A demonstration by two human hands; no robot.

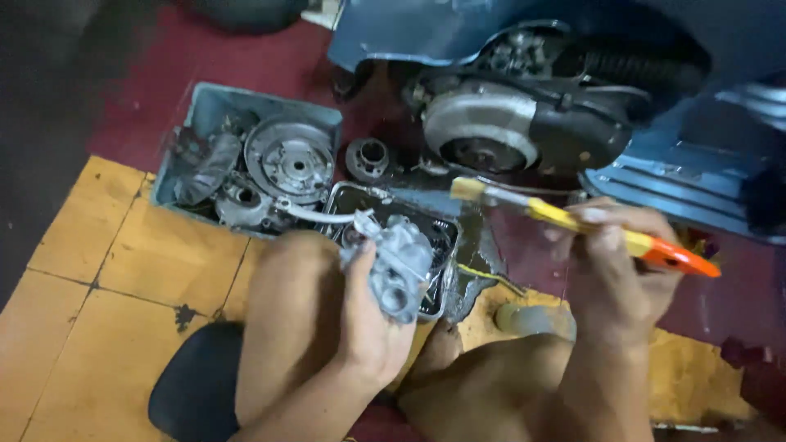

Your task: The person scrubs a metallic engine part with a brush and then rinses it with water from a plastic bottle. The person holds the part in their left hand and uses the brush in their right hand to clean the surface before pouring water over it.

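Over a small metal tray [438, 233], held up between the knees: a grey cast carburetor [399, 263], clasped from below in the left hand [368, 315], thumb and fingers wrapped round its lower body. Right hand [610, 258] closed round a paintbrush [573, 219] with a yellow and orange handle, bristles pointing left, a little apart from the carburetor.

Probably fairly heavy for its size, being solid metal, and rigid throughout. Likely wet and slippery, judging by the dark liquid pooled in and round the tray. Many lugs, ports and small projections on the casting, so best gripped round the thick main body, not by the thin fittings on top. Brush light, stiff in the handle, soft at the tip.

Behind the tray, a larger blue-grey tub [323, 119] filled with engine parts, a round finned disc among them. A loose round hub [368, 158] on the red floor just right of it. Further back, the open engine [524, 131] of a blue scooter, close above the right hand. Little room there: engine casing and body panels on the right, tub on the left, knees below. More open floor to the left, over the yellow tiles [90, 270].
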